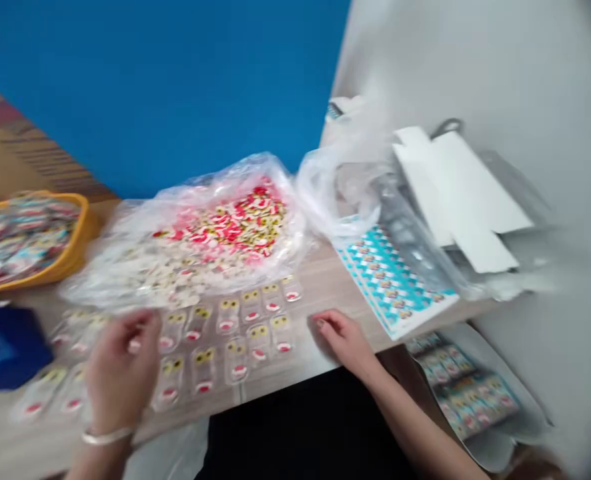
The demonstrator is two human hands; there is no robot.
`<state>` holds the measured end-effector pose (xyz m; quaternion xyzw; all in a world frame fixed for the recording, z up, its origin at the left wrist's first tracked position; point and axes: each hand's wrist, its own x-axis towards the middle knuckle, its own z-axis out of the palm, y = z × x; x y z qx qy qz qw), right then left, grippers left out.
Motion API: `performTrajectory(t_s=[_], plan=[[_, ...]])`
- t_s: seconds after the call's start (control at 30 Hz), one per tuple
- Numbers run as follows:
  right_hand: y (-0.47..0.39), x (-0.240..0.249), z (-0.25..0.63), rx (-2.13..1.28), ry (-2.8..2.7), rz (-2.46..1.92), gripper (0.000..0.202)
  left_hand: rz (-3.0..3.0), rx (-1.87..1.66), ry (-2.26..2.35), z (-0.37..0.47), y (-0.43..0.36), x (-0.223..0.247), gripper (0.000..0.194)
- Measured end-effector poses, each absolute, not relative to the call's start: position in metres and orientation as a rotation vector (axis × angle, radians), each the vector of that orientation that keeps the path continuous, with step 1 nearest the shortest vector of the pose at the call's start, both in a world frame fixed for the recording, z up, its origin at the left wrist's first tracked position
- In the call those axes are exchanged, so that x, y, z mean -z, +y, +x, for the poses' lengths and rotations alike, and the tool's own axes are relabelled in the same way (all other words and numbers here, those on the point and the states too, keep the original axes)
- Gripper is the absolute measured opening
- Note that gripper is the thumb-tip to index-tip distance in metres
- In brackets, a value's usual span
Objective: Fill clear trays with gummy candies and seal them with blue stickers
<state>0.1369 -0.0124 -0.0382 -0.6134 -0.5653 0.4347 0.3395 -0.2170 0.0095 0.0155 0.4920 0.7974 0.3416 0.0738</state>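
Note:
Two rows of small clear plastic cases [204, 370], each with yellow and red pieces inside, lie along the table's front. My left hand [125, 367], blurred and with a white band at its wrist, is over the left part of these rows; its fingers are curled, and anything between them is too blurred to see. To the right of the rows, my right hand [343, 337] rests at the table edge, fingers bent together, with nothing visible that I can make out in them. Behind the rows is an open clear bag [275, 260] of red, white and yellow pieces.
At the left stand a yellow basket [83, 230] full of packets and a blue box [18, 343]. Blue printed sheets [390, 280], plastic bags [320, 180] and white folded card [470, 187] lie at the right. Below the table edge sits a container of printed packets [470, 393].

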Motion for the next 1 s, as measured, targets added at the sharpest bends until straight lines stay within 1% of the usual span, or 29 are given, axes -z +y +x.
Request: performTrajectory(t_s=[0.03,0.1,0.17,0.27,0.37,0.47,0.6,0.7,0.77,0.9,1.0], plan=[[-0.014,0.038,0.139,-1.106,-1.495,-1.581,0.021,1.693,-1.085,2.190,-0.183,-0.002,-0.004,0.017],[-0.016,0.035,0.150,-1.028,-1.539,-1.566,0.019,1.989,-1.021,1.759,-0.121,-0.020,0.016,0.015],[-0.019,0.030,0.169,-0.911,-1.553,-1.579,0.018,2.159,-1.009,1.502,-0.072,-0.028,0.032,0.021],[-0.026,0.017,0.210,-0.708,-1.517,-1.634,0.017,2.245,-0.998,1.288,-0.022,-0.027,0.045,0.029],[-0.035,0.008,0.253,-0.493,-1.531,-1.721,0.020,2.245,-0.905,1.157,0.013,-0.021,0.046,0.029],[-0.041,0.016,0.285,-0.273,-1.654,-1.903,0.026,2.090,-0.761,1.065,0.046,-0.018,0.041,0.026],[-0.047,0.042,0.290,-0.124,-1.825,-2.074,0.036,1.502,-0.583,1.048,0.086,-0.024,0.040,0.026],[-0.055,0.051,0.271,-0.111,-1.890,-2.090,0.037,1.074,-0.532,1.090,0.101,-0.026,0.043,0.035],[-0.061,0.049,0.257,-0.141,-1.940,-2.058,0.036,0.948,-0.555,1.132,0.103,-0.025,0.045,0.040],[-0.064,0.040,0.248,-0.228,-1.991,-1.991,0.035,0.890,-0.611,1.218,0.095,-0.021,0.046,0.036],[-0.061,0.037,0.255,-0.251,-2.026,-1.972,0.026,0.877,-0.619,1.241,0.092,-0.020,0.048,0.034]])
